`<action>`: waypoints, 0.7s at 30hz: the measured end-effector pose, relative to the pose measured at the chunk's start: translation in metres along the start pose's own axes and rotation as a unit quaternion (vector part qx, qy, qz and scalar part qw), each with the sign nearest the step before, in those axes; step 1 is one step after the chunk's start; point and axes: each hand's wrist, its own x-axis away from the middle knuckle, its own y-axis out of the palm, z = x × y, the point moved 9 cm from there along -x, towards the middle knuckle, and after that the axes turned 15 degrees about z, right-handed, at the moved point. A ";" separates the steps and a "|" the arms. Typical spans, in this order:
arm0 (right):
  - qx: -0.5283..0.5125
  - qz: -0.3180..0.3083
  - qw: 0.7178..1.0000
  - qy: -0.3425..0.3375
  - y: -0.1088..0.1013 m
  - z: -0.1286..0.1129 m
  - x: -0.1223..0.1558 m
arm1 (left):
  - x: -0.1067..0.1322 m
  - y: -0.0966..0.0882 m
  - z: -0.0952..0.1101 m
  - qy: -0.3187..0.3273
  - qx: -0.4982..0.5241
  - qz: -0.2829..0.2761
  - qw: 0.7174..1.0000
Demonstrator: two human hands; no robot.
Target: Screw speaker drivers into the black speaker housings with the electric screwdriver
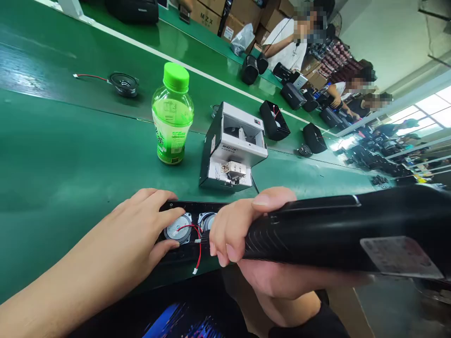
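Observation:
My left hand (136, 230) lies flat on the left end of a black speaker housing (195, 206) at the near edge of the green bench, fingers spread beside a round speaker driver (178, 228) with red wires (197, 244). A second driver (205, 220) sits just right of it. My right hand (243, 225) grips a black electric screwdriver (334, 230), whose body runs off to the right; its tip is hidden behind my fingers, over the housing.
A green bottle (172, 115) stands behind the housing, next to a white-and-black screw feeder box (232, 148). A loose speaker driver (124, 83) lies at far left. Black speaker shells (275, 121) sit along the belt. Other people work at the far right.

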 end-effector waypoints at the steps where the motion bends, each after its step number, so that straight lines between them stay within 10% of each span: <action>1: -0.002 -0.003 1.000 0.004 -0.001 0.002 0.000 | 0.000 -0.001 0.001 0.000 0.004 0.001 1.000; 21: 0.115 -0.034 0.992 0.031 0.000 0.033 0.014 | 0.000 -0.003 0.010 0.023 0.000 0.024 0.999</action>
